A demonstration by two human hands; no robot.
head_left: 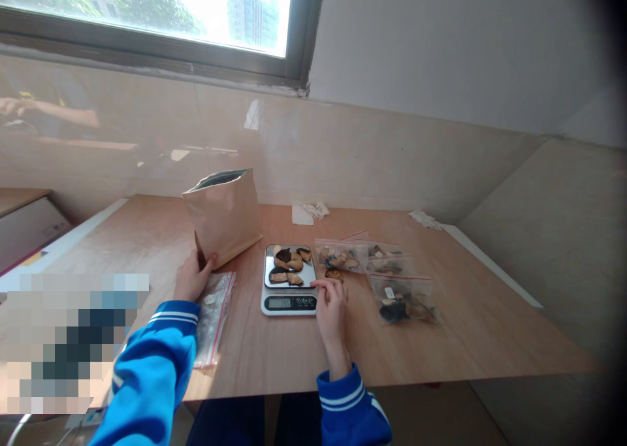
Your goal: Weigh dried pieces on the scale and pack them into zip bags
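My left hand (192,275) grips the lower left edge of an upright brown kraft paper bag (225,214), whose top gapes open. Below that hand, partly under my sleeve, lies a clear zip bag (214,312) with a red seal line and a small white label. Dark and tan dried pieces, perhaps mushrooms, (289,261) rest on the metal plate of a white kitchen scale (289,307). The display is lit, its digits hard to read. My right hand (332,309) is at the scale's right edge, index finger stretched toward the plate, with nothing visible in it.
Several zip bags of dried pieces (404,302) lie right of the scale, one loose dried piece (334,274) beside them. Crumpled white tissue (316,209) sits near the wall, more tissue (425,220) at the back right. A pixelated patch covers the lower left.
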